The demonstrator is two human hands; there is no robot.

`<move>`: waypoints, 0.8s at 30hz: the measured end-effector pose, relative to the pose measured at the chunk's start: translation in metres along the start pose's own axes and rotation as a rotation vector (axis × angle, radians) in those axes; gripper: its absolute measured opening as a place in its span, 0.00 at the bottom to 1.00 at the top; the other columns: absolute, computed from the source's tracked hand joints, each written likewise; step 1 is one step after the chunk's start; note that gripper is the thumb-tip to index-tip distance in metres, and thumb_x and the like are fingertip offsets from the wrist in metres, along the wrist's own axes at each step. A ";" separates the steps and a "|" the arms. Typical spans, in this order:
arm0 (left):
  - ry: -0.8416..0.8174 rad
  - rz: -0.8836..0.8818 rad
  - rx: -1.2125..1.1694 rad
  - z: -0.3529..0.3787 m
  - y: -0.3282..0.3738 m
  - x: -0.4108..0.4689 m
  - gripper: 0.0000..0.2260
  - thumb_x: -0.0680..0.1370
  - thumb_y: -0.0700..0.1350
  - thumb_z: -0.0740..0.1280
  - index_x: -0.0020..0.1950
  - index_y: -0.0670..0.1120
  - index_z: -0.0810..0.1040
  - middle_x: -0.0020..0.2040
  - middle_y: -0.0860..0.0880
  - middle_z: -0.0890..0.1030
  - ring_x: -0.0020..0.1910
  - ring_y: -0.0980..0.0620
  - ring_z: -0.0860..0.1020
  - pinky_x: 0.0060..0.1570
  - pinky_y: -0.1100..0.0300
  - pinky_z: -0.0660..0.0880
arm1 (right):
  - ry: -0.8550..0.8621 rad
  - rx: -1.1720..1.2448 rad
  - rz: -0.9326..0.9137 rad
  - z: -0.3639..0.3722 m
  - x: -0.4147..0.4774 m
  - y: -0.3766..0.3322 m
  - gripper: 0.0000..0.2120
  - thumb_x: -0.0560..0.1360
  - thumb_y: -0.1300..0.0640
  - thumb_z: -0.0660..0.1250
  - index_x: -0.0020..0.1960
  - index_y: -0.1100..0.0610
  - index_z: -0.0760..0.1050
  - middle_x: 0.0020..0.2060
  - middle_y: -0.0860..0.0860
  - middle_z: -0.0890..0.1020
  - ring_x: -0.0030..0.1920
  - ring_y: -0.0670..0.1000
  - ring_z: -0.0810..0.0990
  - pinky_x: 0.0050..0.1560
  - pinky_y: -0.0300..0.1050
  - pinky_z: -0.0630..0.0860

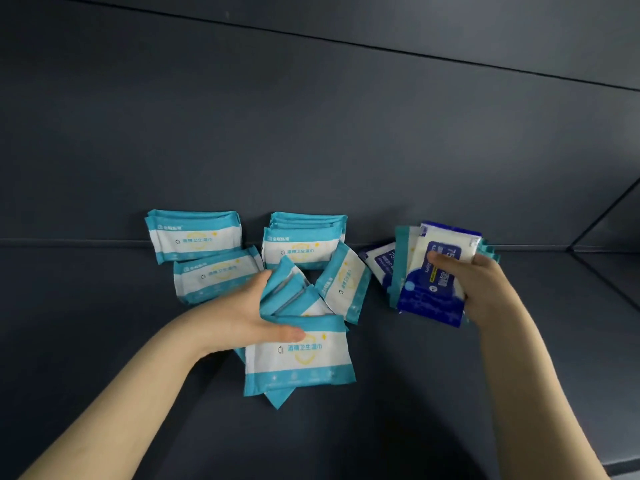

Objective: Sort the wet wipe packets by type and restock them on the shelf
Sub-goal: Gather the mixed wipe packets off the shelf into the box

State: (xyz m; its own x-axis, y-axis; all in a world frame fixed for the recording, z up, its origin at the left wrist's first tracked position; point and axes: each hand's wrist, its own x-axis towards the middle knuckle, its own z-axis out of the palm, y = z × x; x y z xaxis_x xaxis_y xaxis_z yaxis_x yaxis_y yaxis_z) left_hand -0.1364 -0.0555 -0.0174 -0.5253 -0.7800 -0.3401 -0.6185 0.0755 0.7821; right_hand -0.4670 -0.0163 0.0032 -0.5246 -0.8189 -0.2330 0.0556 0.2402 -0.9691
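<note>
- Head view, left side: the left hand (pixel 249 313) is closed round a loose clutch of teal packets (pixel 287 296) held on edge, with its thumb lying across a flat teal packet (pixel 299 355) nearest the person.
- Head view, right side: the right hand (pixel 485 289) grips a dark blue packet (pixel 433 289), thumb across its face and fingers behind. Teal edges (pixel 401 265) fan out behind it, so this bundle looks mixed.
- Head view, far side: on the dark shelf (pixel 104 341), a left teal stack (pixel 194 237) and a centre teal stack (pixel 304 245) lean at the back wall. A slanted teal packet (pixel 343 282) is propped beside the centre stack, and a second blue packet (pixel 379 263) lies partly hidden behind the right-hand bundle.
- Risk: the wrappers look slick and both grips span several packets, so one could slide out and land in the wrong group.
- Risk: setting the right bundle down whole would leave the types mixed.
- Risk: nudging the leaning stacks while adding to them could tip them over.
</note>
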 end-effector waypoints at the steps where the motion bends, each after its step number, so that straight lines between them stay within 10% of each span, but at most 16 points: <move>1: 0.006 -0.001 -0.011 -0.001 -0.001 0.001 0.37 0.65 0.66 0.75 0.68 0.65 0.60 0.60 0.71 0.69 0.59 0.70 0.70 0.59 0.67 0.69 | 0.000 -0.078 0.002 0.002 0.008 0.006 0.15 0.72 0.59 0.76 0.55 0.63 0.78 0.44 0.58 0.86 0.42 0.57 0.86 0.47 0.60 0.83; 4: 0.047 -0.049 -0.114 -0.001 -0.001 0.003 0.39 0.59 0.74 0.71 0.66 0.61 0.70 0.60 0.65 0.77 0.60 0.64 0.75 0.63 0.59 0.73 | -0.015 -0.232 -0.054 0.009 0.021 0.018 0.14 0.72 0.56 0.76 0.52 0.62 0.80 0.44 0.58 0.86 0.45 0.58 0.86 0.53 0.64 0.81; 10: 0.089 -0.170 -0.218 -0.004 0.006 0.010 0.16 0.72 0.55 0.74 0.56 0.50 0.80 0.50 0.54 0.86 0.51 0.55 0.83 0.59 0.54 0.78 | -0.161 -0.510 -0.208 0.018 0.031 0.015 0.11 0.74 0.53 0.74 0.52 0.56 0.78 0.42 0.51 0.85 0.43 0.51 0.84 0.45 0.50 0.80; 18: 0.026 -0.197 -0.128 0.003 0.027 0.011 0.13 0.71 0.49 0.77 0.54 0.51 0.82 0.48 0.57 0.86 0.50 0.57 0.83 0.58 0.58 0.77 | -0.267 -0.448 -0.279 0.026 0.022 0.019 0.07 0.75 0.56 0.73 0.46 0.51 0.75 0.42 0.47 0.84 0.39 0.44 0.83 0.35 0.39 0.75; 24: 0.244 -0.212 -0.230 0.002 0.024 0.007 0.14 0.70 0.45 0.78 0.54 0.50 0.82 0.49 0.53 0.86 0.49 0.53 0.84 0.54 0.54 0.79 | -0.230 -0.242 -0.380 0.028 0.020 0.022 0.09 0.75 0.58 0.73 0.53 0.54 0.77 0.44 0.49 0.86 0.43 0.49 0.86 0.48 0.55 0.83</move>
State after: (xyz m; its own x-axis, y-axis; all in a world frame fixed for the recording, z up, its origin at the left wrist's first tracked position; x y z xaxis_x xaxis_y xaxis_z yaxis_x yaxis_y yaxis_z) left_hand -0.1564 -0.0580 -0.0027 -0.2281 -0.8902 -0.3945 -0.5366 -0.2231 0.8138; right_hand -0.4525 -0.0416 -0.0250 -0.2672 -0.9590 0.0942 -0.3158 -0.0052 -0.9488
